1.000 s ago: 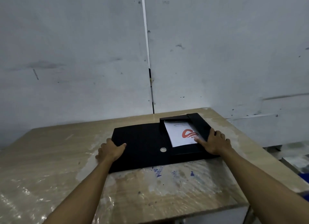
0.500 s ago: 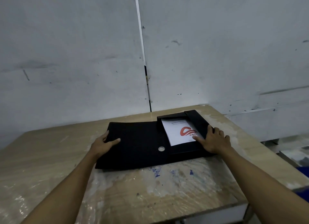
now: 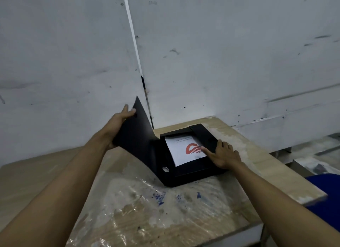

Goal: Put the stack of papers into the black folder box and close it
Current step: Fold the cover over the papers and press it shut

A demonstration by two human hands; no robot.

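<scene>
The black folder box (image 3: 193,171) lies on the wooden table (image 3: 257,154), its tray on the right. Inside the tray rests the stack of papers (image 3: 182,151), white with a red logo on top. The box's black cover flap (image 3: 136,136) stands raised and bent at the left of the tray, a round metal snap near its fold. My left hand (image 3: 119,121) grips the flap's outer edge, thumb on its inner face. My right hand (image 3: 223,153) lies flat on the tray's right flap, its forefinger touching the papers.
A grey-white panelled wall (image 3: 220,53) rises right behind the table. Wrinkled clear film with blue ink spots (image 3: 160,199) covers the near tabletop. The table's right edge drops off beside a blue object (image 3: 323,187) at the lower right.
My left hand has taken hold of the cover flap's left edge and lifted it from flat on the table to steeply raised. My right hand stays on the tray.
</scene>
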